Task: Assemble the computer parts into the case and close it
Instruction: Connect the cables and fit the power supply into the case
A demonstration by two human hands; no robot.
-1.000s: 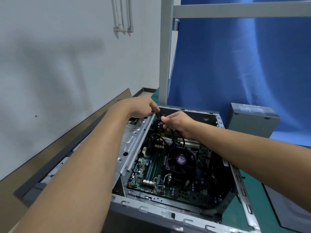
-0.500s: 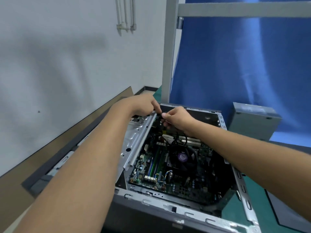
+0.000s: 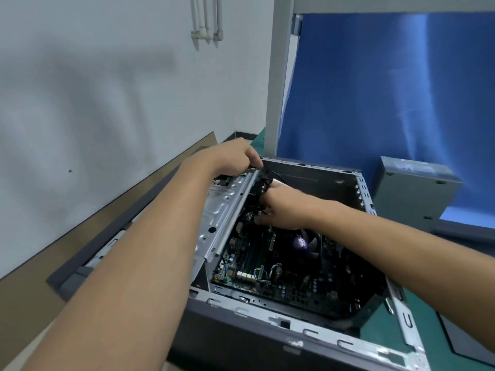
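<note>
The grey computer case (image 3: 267, 321) lies open on the table, its motherboard (image 3: 281, 274) and purple-hubbed CPU fan (image 3: 300, 242) showing. A silver drive bracket (image 3: 225, 210) runs along the case's left side. My left hand (image 3: 235, 156) is curled at the bracket's far end and pinches the top of a thin black cable (image 3: 274, 174). My right hand (image 3: 284, 207) is down inside the case above the fan. It grips the cable's lower part, with its blurred fingertips at the board's upper left.
A grey metal box (image 3: 417, 188) stands behind the case at the right. One dark panel (image 3: 80, 269) lies left of the case by the wall, another (image 3: 471, 341) at the right on the green mat. A grey post (image 3: 276, 103) and a blue curtain stand behind.
My right hand has dropped from the case's far rim down into the case toward the motherboard, taking the cable with it. My left hand stays at the bracket's far end.
</note>
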